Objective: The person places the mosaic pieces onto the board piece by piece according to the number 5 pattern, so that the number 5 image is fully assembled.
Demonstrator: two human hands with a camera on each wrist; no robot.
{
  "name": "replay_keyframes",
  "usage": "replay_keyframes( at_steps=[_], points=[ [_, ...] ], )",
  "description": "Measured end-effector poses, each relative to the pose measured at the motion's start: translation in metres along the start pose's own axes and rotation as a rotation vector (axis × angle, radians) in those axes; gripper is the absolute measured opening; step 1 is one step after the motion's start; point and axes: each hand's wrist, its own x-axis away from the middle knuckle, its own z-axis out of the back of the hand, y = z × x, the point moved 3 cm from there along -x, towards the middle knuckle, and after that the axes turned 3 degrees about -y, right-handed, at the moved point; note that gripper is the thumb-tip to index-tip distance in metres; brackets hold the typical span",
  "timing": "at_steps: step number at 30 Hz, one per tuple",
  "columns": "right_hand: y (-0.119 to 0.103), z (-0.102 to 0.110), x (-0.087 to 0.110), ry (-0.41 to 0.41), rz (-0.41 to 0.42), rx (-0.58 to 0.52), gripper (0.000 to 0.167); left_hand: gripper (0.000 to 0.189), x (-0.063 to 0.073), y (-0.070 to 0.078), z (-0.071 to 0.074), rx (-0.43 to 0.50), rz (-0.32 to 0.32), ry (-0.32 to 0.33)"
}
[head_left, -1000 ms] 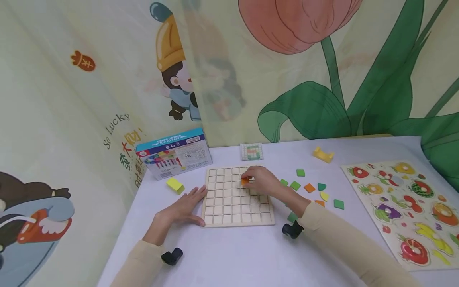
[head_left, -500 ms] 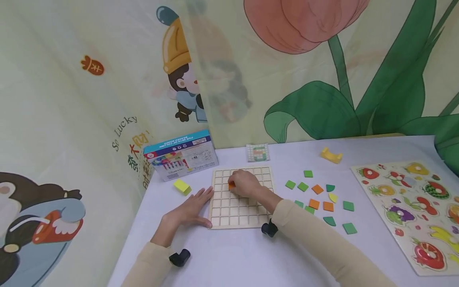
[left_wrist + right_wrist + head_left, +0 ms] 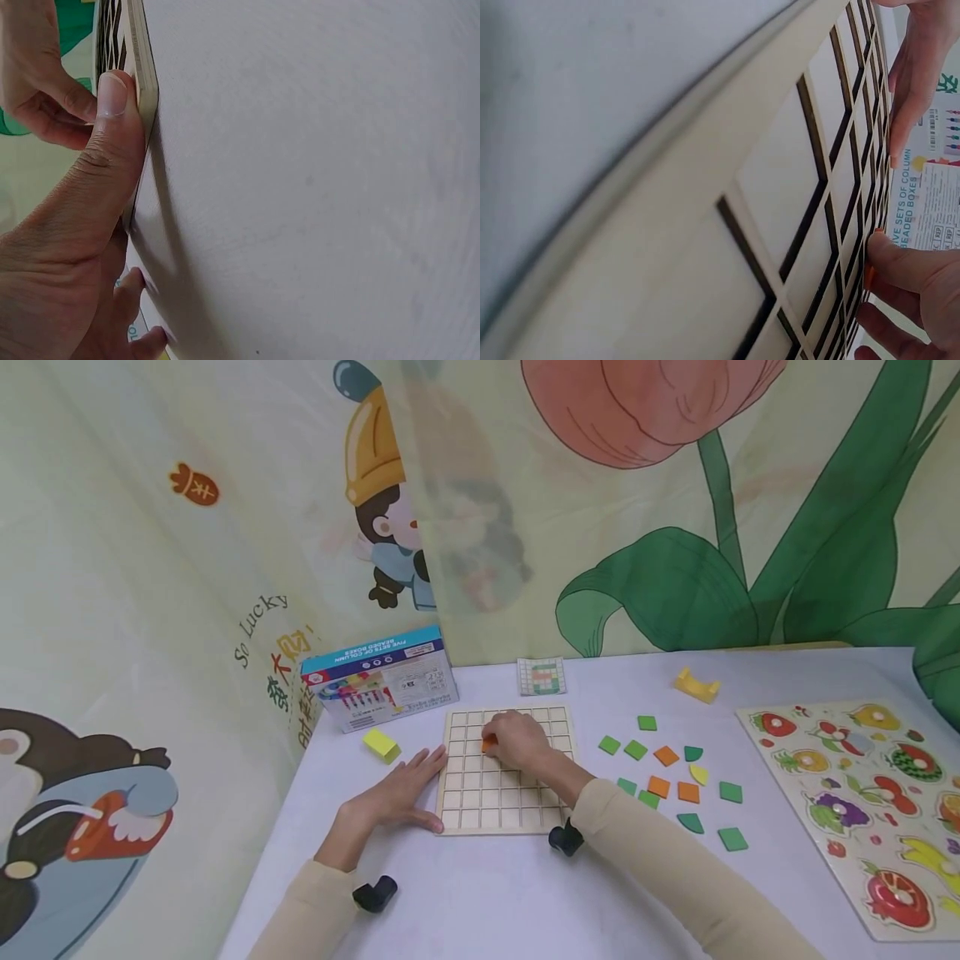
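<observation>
A wooden board (image 3: 495, 823) with a grid of square recesses lies flat on the white table. My right hand (image 3: 519, 742) is over its upper left part and pinches a small orange tile (image 3: 488, 744) between thumb and fingers. In the right wrist view, the tile's orange edge (image 3: 869, 278) shows between the fingertips, right at the grid. My left hand (image 3: 393, 792) rests with outstretched fingers along the board's left edge. Its thumb (image 3: 112, 96) lies against the board's near corner in the left wrist view.
Right of the board lie loose green tiles (image 3: 635, 750), orange tiles (image 3: 688, 792) and a yellow piece (image 3: 698, 774). A yellow block (image 3: 382, 745) and a printed box (image 3: 382, 685) stand left. Behind sits a pattern card (image 3: 541, 677); a fruit puzzle (image 3: 855, 810) lies far right.
My right hand has carried the orange tile left across the grid, then stayed nearly still over the last half second. The left hand keeps its place at the board's edge.
</observation>
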Motion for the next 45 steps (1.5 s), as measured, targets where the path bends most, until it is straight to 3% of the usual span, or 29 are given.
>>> replay_keyframes(
  at_steps=[9,13,19,25,30,35,41,45],
  points=[
    [0.004,0.001,0.001,-0.004,-0.004,-0.059,0.025,0.111,-0.001,0.002,0.002,0.004,0.003,-0.001],
    [0.014,0.000,0.001,-0.014,0.001,-0.212,0.029,0.112,0.000,0.001,0.001,-0.003,0.008,-0.007],
    [0.043,0.016,0.014,-0.031,-0.035,-0.486,0.032,0.112,-0.001,0.001,-0.001,0.006,-0.001,-0.002],
    [0.089,0.046,0.049,-0.051,-0.080,-0.578,0.038,0.112,-0.003,0.002,-0.001,-0.002,-0.002,-0.002],
    [0.140,0.068,0.093,-0.038,-0.200,-0.560,0.043,0.112,0.000,0.000,0.001,0.000,-0.005,0.000],
    [0.180,0.074,0.133,-0.044,-0.284,-0.470,0.043,0.112,0.003,-0.003,0.003,0.015,-0.003,0.000],
    [0.196,0.065,0.157,-0.057,-0.288,-0.347,0.047,0.112,0.004,-0.001,0.006,0.014,-0.011,-0.011],
    [0.198,0.059,0.163,-0.045,-0.255,-0.267,0.046,0.110,0.000,0.002,0.010,0.003,0.026,-0.037]
  ],
)
